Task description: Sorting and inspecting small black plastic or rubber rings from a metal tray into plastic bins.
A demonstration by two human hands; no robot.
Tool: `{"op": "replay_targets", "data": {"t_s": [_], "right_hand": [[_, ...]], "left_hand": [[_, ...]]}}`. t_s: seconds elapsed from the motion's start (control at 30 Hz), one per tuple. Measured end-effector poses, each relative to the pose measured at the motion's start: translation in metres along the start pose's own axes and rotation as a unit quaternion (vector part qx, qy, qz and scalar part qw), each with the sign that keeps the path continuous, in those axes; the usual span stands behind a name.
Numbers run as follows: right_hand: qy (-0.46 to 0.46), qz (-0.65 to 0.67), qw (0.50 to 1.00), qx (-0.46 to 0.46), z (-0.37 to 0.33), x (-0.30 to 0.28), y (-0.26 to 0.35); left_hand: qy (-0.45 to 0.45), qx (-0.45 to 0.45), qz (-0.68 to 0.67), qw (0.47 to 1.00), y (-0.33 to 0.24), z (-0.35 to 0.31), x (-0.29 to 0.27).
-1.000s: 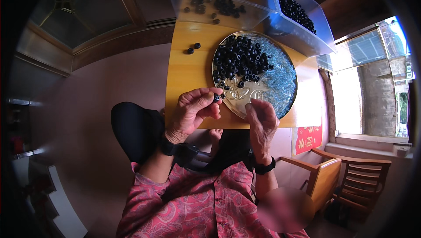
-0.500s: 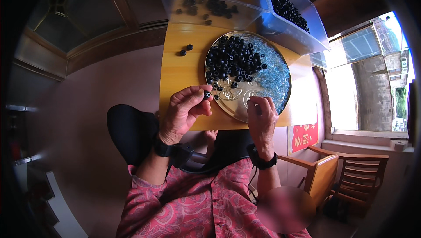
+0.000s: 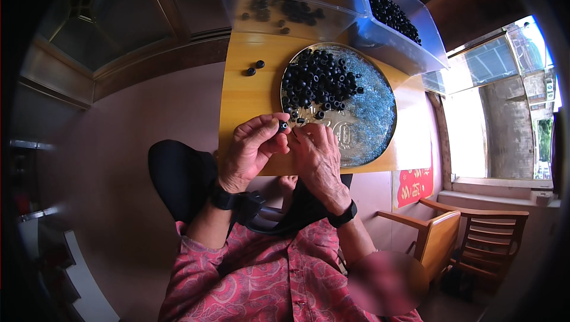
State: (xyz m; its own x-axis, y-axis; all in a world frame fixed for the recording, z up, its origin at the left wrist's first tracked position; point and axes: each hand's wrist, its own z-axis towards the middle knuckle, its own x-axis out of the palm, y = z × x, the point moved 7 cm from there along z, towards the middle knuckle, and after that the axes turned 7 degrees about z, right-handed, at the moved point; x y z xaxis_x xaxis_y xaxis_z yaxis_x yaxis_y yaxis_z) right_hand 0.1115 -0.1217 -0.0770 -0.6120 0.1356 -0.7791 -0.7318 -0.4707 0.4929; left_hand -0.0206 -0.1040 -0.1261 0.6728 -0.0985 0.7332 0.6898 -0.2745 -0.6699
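Between the thumb and forefinger of my left hand is a small round black cap, its ringed opening facing right. My right hand is close beside it, fingers drawn together over the tray's near edge; whatever they pinch is too small or hidden to make out. Beyond both hands lies a round metal tray with embossed patterns. On its left side is a heap of similar black caps, and on the right many tiny clear bluish pieces are spread.
Two loose black caps lie on the yellow wooden table, left of the tray. Behind stand clear plastic bins, with many black caps in the right one. A wooden chair is at the right, below a bright window.
My right hand has moved left from the tray's near right part to beside the cap in my left hand. The left hand keeps its hold, almost in place.
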Motion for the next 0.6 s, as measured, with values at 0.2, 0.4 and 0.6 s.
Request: {"op": "replay_targets", "data": {"t_s": [0.2,0.4,0.6], "right_hand": [[-0.040,0.038,0.998,0.029,-0.008,-0.004,-0.008],[-0.015,0.026,0.999,0.033,-0.013,-0.007,-0.011],[0.023,-0.006,0.998,0.057,-0.017,-0.013,-0.015]], "left_hand": [[0.019,-0.018,-0.004,1.000,0.007,-0.002,0.008],[0.022,-0.039,-0.004,0.999,0.014,-0.002,0.011],[0.026,-0.037,0.002,0.999,0.014,-0.001,0.011]]}}
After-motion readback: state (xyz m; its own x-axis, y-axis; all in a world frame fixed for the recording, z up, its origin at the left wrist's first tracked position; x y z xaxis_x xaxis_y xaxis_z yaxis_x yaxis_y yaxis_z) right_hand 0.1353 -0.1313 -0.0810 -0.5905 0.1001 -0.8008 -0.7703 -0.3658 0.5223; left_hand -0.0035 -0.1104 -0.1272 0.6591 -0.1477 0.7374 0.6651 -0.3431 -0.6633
